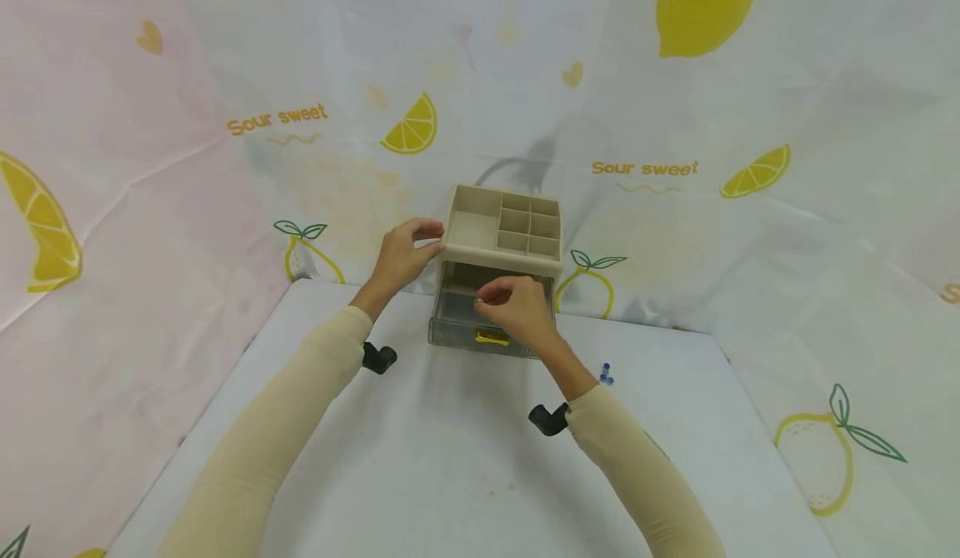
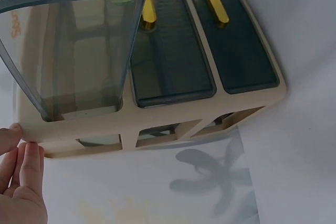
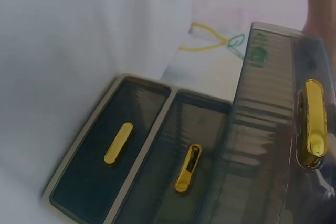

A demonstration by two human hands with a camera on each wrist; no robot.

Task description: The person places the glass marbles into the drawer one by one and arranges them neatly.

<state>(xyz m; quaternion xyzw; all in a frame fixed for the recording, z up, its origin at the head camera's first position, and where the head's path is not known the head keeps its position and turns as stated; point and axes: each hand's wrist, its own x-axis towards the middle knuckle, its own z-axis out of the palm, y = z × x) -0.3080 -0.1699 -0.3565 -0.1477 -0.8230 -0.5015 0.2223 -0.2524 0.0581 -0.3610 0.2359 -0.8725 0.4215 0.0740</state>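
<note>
A beige desktop organizer point(image 1: 472, 231) stands at the back of the table, with open compartments on top. Its uppermost grey see-through drawer point(image 1: 455, 335) is pulled out, while two lower drawers point(image 2: 170, 61) are closed in the left wrist view. My left hand point(image 1: 402, 256) touches the organizer's upper left side with thumb and fingertips, fingers fairly straight. Above the open drawer, my right hand point(image 1: 519, 308) pinches a tiny object point(image 1: 478, 301) between thumb and fingertips; its kind is too small to tell. The right wrist view hides that hand behind the drawer.
Several small blue pieces point(image 1: 606, 375) lie on the white table point(image 1: 450, 475), right of the organizer. A lemon-printed cloth point(image 1: 510, 67) hangs close behind it. Gold handles point(image 3: 316, 119) jut from the drawer fronts. Black mounts point(image 1: 547, 419) stick out at both wrists.
</note>
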